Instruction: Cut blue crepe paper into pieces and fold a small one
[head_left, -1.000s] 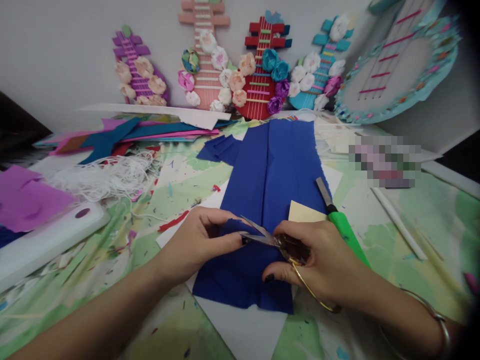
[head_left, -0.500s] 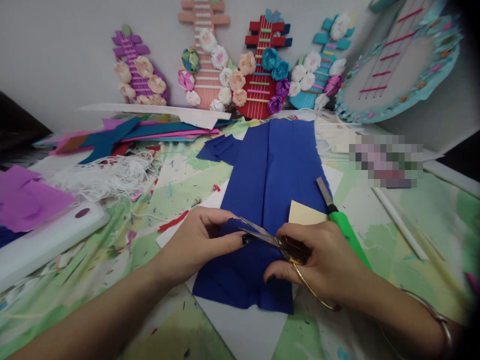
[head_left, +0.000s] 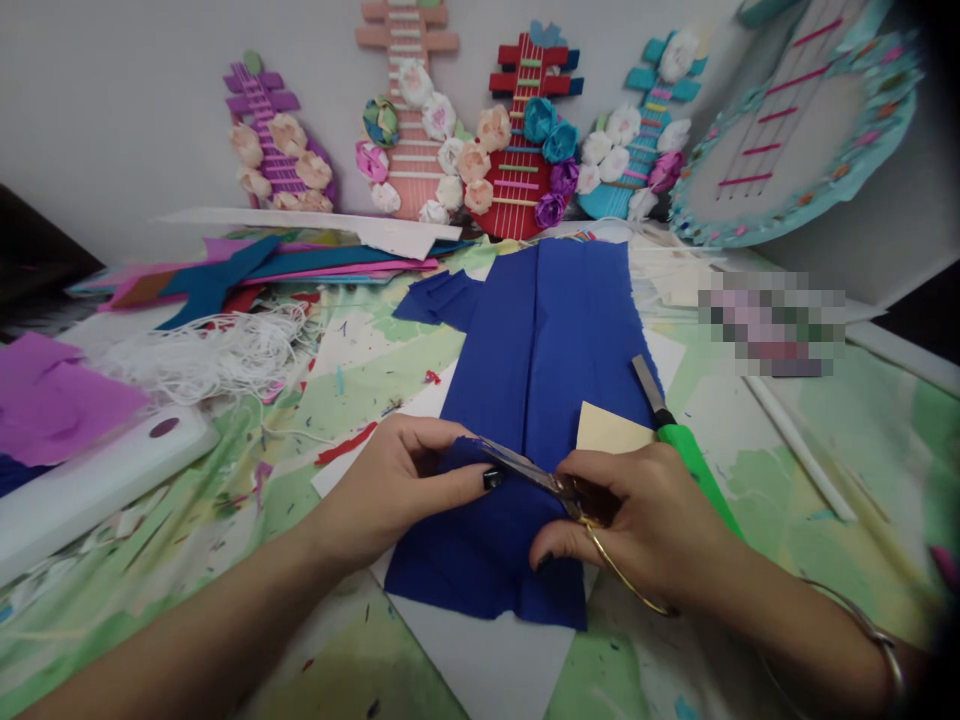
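Note:
My left hand pinches a small piece of blue crepe paper between thumb and fingers. In my right hand is a pair of gold-handled scissors, blades closed together at the edge of that small piece. Beneath both hands lies a long blue crepe paper sheet with a fold line down its length. It rests on white paper. To the right of the sheet, a green-handled craft knife lies close to my right hand, beside a cream paper piece.
Folded blue scraps lie left of the sheet. Farther left are tangled white string, purple paper and a white glue gun-like bar. Several flower-decorated lute shapes lean on the wall. A white stick lies right.
The scissor blades have come together at the small blue piece. Both hands stay in nearly the same place.

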